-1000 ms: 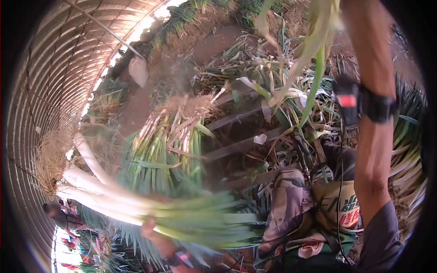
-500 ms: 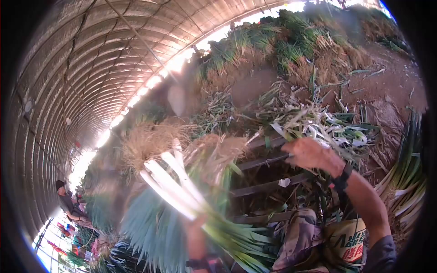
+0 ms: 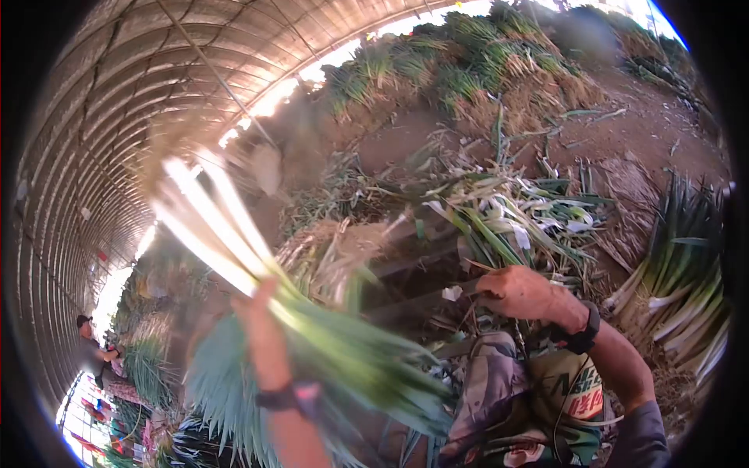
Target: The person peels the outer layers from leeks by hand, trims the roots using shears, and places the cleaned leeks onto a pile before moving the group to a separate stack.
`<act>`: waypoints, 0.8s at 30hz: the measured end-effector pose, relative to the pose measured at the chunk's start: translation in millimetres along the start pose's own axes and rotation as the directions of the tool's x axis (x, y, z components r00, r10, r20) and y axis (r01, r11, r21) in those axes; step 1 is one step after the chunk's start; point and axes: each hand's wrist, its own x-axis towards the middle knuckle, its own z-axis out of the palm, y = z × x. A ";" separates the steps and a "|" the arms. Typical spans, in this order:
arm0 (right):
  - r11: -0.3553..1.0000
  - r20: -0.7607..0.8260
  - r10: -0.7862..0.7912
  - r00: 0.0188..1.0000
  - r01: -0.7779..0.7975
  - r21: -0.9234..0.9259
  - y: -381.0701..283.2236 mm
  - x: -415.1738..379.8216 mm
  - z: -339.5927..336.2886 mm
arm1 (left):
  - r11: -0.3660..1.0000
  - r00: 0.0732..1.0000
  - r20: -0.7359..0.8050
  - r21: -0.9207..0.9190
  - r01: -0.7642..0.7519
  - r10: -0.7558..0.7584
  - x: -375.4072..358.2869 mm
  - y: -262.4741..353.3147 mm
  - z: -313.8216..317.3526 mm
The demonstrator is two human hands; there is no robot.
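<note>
the left hand point(image 3: 261, 324) is clenched around a blurred bunch of long white-stalked green onions point(image 3: 234, 242), raised at near left. the right hand point(image 3: 519, 292) rests curled on trimmed leaves point(image 3: 499, 218). best grip firmly mid-stalk, roots level.

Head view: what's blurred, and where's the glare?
Head view: the left hand and its bunch of white-stalked green onions are motion-smeared; glare blows out the arched tunnel roof's edge; the right hand is fairly sharp; fisheye bends everything, corners black.
</note>
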 end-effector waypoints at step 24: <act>0.603 -0.165 -0.212 0.963 -0.004 -0.798 -163.7 -58.6 -162.7 | 0.218 0.246 0.810 0.149 -0.964 0.532 -172.2 -28.9 267.8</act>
